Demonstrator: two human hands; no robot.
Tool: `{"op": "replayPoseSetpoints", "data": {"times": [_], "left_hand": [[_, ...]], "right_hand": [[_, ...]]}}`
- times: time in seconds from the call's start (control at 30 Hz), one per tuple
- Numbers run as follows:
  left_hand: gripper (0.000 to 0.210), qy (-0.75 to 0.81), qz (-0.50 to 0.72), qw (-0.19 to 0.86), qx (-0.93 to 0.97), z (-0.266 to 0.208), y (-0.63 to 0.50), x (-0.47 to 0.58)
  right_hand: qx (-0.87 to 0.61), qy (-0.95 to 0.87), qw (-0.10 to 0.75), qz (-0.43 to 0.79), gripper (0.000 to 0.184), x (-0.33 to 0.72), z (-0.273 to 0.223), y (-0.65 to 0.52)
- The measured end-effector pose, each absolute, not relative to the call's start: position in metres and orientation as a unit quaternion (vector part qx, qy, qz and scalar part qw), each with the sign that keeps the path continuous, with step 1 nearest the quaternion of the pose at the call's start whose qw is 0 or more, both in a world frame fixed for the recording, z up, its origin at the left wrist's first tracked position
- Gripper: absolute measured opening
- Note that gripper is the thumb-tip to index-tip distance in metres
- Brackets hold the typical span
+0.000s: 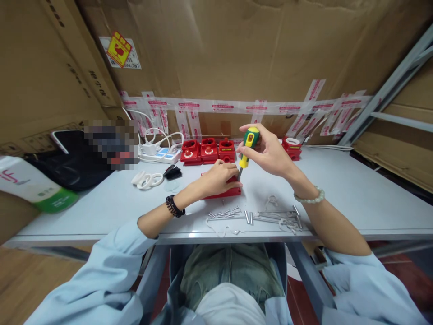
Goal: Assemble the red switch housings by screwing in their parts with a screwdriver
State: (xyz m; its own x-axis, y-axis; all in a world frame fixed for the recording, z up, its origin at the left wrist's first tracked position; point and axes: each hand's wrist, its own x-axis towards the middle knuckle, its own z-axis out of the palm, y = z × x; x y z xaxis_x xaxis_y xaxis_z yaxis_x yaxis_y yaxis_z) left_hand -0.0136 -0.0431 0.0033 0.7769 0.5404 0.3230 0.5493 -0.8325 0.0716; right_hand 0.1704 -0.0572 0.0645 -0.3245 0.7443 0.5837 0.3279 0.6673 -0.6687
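Observation:
My right hand [262, 146] grips a screwdriver [250, 143] with a green and yellow handle, its shaft pointing down. The shaft's tip meets the right end of a red box-like housing [225, 193], hidden behind my fingers. My left hand [221, 178] is closed over that housing and holds it against the table, covering most of its top. Just in front lie several loose screws [228, 213] and thin metal rods [270, 217] with short metal cylinders [249, 217] and white string.
Behind my hands stand several similar red housings [209, 151], with another [292, 148] at the right. A power strip [162, 155] with white cables, white rings [150, 181] and a small black item [172, 172] are to the left. A white-green package [37, 185] lies at far left. Cardboard [237, 54] walls the back.

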Motion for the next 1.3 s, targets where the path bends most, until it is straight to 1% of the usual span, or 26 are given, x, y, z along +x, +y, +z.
{"op": "replayPoseSetpoints", "data": {"times": [0.1,0.17,0.27,0.37,0.43,0.5,0.6,0.67,0.77,0.83,0.9,0.97,1.03,1.13,1.2,1.3], "left_hand": [[0.027,-0.294,-0.165,0.054,-0.940,0.002,-0.043,-0.012],[0.028,-0.294,-0.168,0.062,-0.939,0.002,-0.044,-0.011],[0.031,-0.300,-0.173,0.053,-0.937,0.001,-0.044,-0.011],[0.029,-0.291,-0.178,0.024,-0.940,0.002,-0.044,-0.014],[0.021,-0.269,-0.185,-0.007,-0.945,0.004,-0.044,-0.017],[0.011,-0.243,-0.200,-0.042,-0.948,0.007,-0.043,-0.020],[0.010,-0.228,-0.221,-0.080,-0.945,0.009,-0.042,-0.021],[0.010,-0.232,-0.224,-0.081,-0.943,0.008,-0.041,-0.021],[0.012,-0.248,-0.213,-0.058,-0.943,0.005,-0.040,-0.021],[0.013,-0.256,-0.201,-0.043,-0.944,0.003,-0.040,-0.020],[0.014,-0.262,-0.190,-0.031,-0.946,0.001,-0.039,-0.020],[0.015,-0.267,-0.183,-0.018,-0.946,0.001,-0.040,-0.020],[0.017,-0.271,-0.176,0.000,-0.946,0.000,-0.041,-0.020],[0.018,-0.269,-0.167,0.013,-0.948,0.002,-0.042,-0.020],[0.015,-0.262,-0.164,0.000,-0.951,0.004,-0.043,-0.021],[0.009,-0.254,-0.173,-0.031,-0.951,0.007,-0.043,-0.022]], "right_hand": [[-0.334,-0.775,0.485,0.227,0.035,0.169,0.063,-0.058],[-0.345,-0.770,0.495,0.207,0.034,0.168,0.063,-0.058],[-0.407,-0.762,0.486,0.133,0.033,0.167,0.063,-0.060],[-0.451,-0.758,0.463,0.091,0.040,0.168,0.064,-0.060],[-0.433,-0.766,0.462,0.114,0.042,0.170,0.065,-0.058],[-0.381,-0.778,0.472,0.166,0.044,0.172,0.066,-0.057],[-0.313,-0.788,0.475,0.234,0.048,0.171,0.066,-0.058],[-0.326,-0.790,0.469,0.221,0.048,0.170,0.065,-0.060],[-0.389,-0.786,0.457,0.148,0.049,0.168,0.062,-0.063],[-0.412,-0.781,0.452,0.125,0.050,0.167,0.060,-0.063],[-0.400,-0.780,0.459,0.147,0.053,0.167,0.060,-0.063],[-0.366,-0.782,0.464,0.195,0.057,0.167,0.061,-0.064],[-0.349,-0.785,0.460,0.223,0.056,0.167,0.062,-0.065],[-0.396,-0.786,0.442,0.170,0.045,0.167,0.062,-0.066],[-0.425,-0.781,0.437,0.133,0.042,0.167,0.060,-0.064],[-0.393,-0.776,0.464,0.166,0.045,0.168,0.059,-0.060]]}}
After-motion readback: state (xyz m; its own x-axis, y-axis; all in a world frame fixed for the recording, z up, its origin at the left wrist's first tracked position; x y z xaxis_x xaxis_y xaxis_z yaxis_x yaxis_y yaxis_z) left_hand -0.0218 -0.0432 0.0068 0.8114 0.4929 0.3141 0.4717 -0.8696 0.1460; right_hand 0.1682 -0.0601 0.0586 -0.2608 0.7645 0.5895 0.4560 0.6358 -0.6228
